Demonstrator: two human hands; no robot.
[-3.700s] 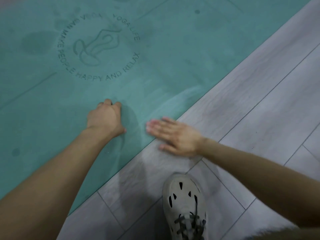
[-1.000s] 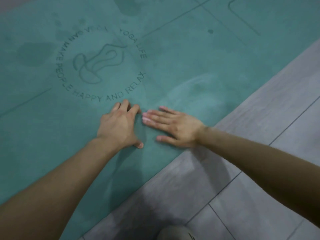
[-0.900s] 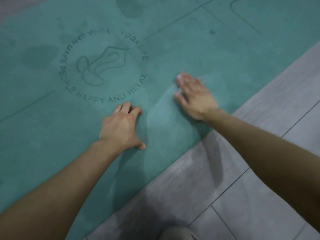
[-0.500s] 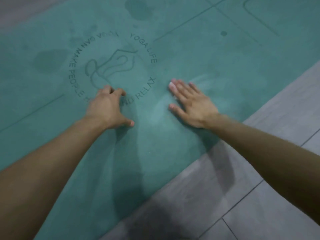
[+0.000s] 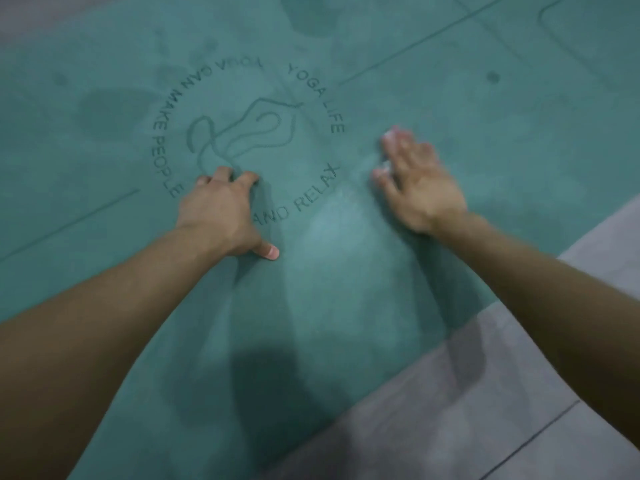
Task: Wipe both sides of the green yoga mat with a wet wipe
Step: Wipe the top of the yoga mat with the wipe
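Mat (image 5: 415,64), green, flat on grey floor (image 5: 519,393). Left hand (image 5: 221,213) braced on it, fingers curled. Right hand (image 5: 419,181) flat, fingers spread over white wipe (image 5: 389,135).

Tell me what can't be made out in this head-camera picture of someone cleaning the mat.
- Wet wipe: only a pale scrap shows at the right hand fingertips; the palm covers the rest, and the hand is motion-blurred.
- Logo lettering: the left hand hides the word before "AND RELAX".
- Yoga mat: cut off at the top, left and right frame edges; its underside is out of sight.
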